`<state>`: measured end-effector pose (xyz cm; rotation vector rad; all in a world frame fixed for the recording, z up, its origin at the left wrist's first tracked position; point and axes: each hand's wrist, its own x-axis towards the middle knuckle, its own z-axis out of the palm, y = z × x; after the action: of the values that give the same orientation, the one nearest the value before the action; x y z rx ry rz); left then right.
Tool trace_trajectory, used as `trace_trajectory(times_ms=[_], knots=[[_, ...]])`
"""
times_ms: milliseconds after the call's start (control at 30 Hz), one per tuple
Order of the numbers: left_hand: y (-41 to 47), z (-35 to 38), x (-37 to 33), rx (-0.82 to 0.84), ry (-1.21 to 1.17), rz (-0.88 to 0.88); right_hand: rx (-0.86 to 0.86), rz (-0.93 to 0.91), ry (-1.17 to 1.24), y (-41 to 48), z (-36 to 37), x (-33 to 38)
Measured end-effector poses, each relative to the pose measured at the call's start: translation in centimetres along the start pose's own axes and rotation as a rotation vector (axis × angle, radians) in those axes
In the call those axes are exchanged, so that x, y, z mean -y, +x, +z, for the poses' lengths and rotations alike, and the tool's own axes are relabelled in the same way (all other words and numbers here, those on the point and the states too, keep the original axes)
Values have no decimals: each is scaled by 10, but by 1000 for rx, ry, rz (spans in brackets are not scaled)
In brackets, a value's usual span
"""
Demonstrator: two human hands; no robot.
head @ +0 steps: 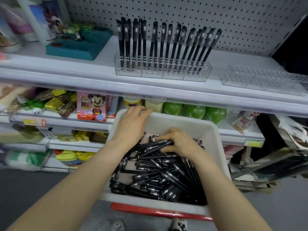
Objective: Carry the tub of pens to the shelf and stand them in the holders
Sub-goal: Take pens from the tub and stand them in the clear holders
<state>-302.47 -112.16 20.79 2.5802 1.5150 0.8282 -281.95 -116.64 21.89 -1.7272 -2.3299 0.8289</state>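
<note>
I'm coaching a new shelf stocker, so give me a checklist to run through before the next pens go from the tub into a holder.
1. Tub steadied: left hand rests on its far rim. Ok.
2. Pens gathered: right hand curls round a bunch of them in the tub. Ok.
3. Bunch lifted clear: it lies on the pile. Not ok.
4. Free slots: empty holders stand on the shelf, right of the filled holder. Ok.
5. Pens in the bunch all face one way: cannot tell.
</note>
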Motion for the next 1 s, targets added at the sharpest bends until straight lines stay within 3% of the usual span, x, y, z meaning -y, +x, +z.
trace_trajectory(times_ms=[233,500,667,800,1000], knots=[[0,-2,-1,-12,19,10,-218,-5,-16,-4,-15,-4],[-1,-12,-8,-10,-64,13,-189,22,55,-8,-51,4],[5,-24,-19,85,-64,112,-406,-7,432,-9,-82,26],[17,-31,-20,44,-174,49,-544,-21,811,4,-89,44],[42,-55,-12,-66,-156,43,-602,-81,919,29,-96,76]])
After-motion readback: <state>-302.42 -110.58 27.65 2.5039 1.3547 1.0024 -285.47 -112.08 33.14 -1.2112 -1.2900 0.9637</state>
